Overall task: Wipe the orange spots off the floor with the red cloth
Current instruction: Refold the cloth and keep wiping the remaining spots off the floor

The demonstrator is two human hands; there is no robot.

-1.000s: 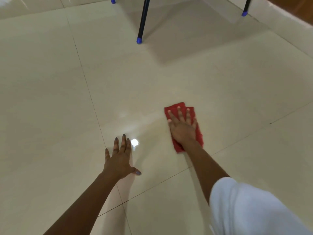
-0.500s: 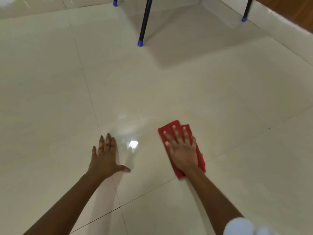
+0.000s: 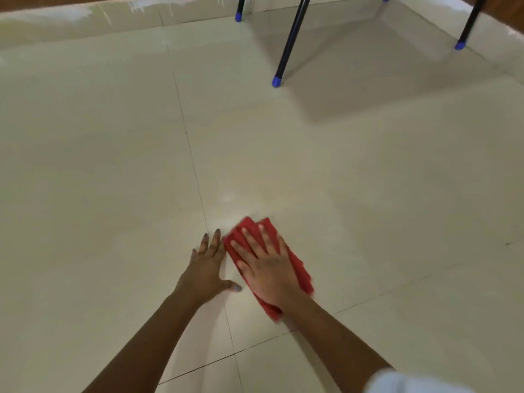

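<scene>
Right hand: our right hand [image 3: 266, 268] lies flat on the red cloth [image 3: 301, 272], fingers straight and spread, palm pressing down; nothing is curled round the fabric.
Red cloth: folded, flat on the floor [image 3: 368, 194] in the near middle of the scene. Its far corners show past the fingertips and its right edge shows beside the hand; that edge is blurred.
Left hand: our left hand [image 3: 207, 268] rests open on the tile just left of the cloth, fingers straight, thumb pointing right towards the cloth's near-left edge. We cannot tell whether it touches the fabric.
Grout lines: one grout line [image 3: 187, 143] runs from the far wall down under the left hand; a crossing line passes beneath both forearms.
Open room: wide bare tile lies left, right and far of the cloth.
Obstructions: a black leg [image 3: 292, 41] with a blue cap [image 3: 277, 81] stands far right of centre, well apart from the cloth. A second leg [image 3: 467, 24] stands at the far right and a third [image 3: 239, 9] at the far edge.
Boundary: a pale skirting [image 3: 71, 21] closes the far side.
Cut off: all three legs leave the picture at the top. A white sleeve [image 3: 411, 382] at the near right is blurred and cropped.
Orange spots: we can make none out; the tile beneath the cloth is hidden.
Sheen: a pale glossy patch [image 3: 226, 199] lies just beyond the cloth.
Mark: a small dark fleck [image 3: 509, 243] sits far right, too small to identify.
</scene>
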